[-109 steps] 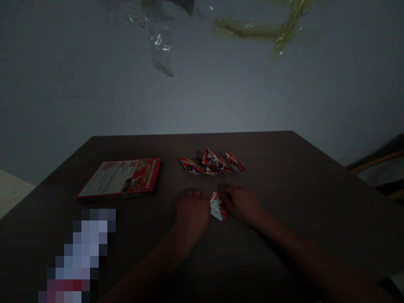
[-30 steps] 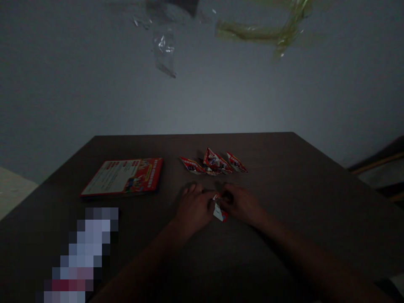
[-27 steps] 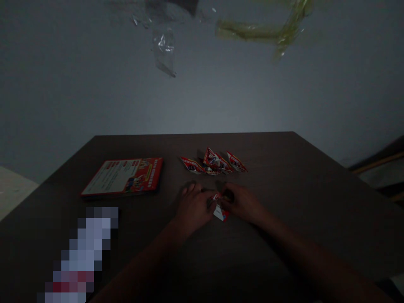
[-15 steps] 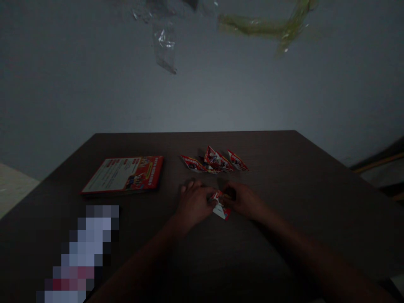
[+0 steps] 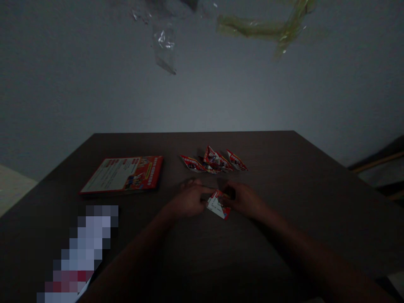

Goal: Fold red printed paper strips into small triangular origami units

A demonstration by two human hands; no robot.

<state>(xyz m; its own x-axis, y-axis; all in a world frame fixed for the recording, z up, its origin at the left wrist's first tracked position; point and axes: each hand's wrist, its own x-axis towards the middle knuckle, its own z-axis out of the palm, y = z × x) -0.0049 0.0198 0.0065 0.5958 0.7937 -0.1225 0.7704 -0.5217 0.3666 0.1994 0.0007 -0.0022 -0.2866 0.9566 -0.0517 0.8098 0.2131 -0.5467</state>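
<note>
A small folded paper piece (image 5: 217, 207), white with red printed edges, lies on the dark table between my hands. My right hand (image 5: 244, 200) pinches its upper right side between thumb and fingers; the fingertips partly cover it. On the other side, my left hand (image 5: 189, 201) rests low over the table with its fingers stretched out. Its index fingertip reaches the paper's top edge, and the thumb is close to the left corner. Just beyond the hands sits a group of several red folded paper pieces (image 5: 213, 160) with pointed ends.
A red and white printed booklet or stack of sheets (image 5: 123, 174) lies at the left of the table (image 5: 284, 168). Nearer me at lower left is a pixelated pale object (image 5: 85, 244). Behind the table rises a wall (image 5: 221, 101) with yellowish tape (image 5: 252, 26) on it.
My left hand has shifted slightly left and its thumb has moved off the paper's face, so more of the white side shows. My right hand keeps its pinch.
</note>
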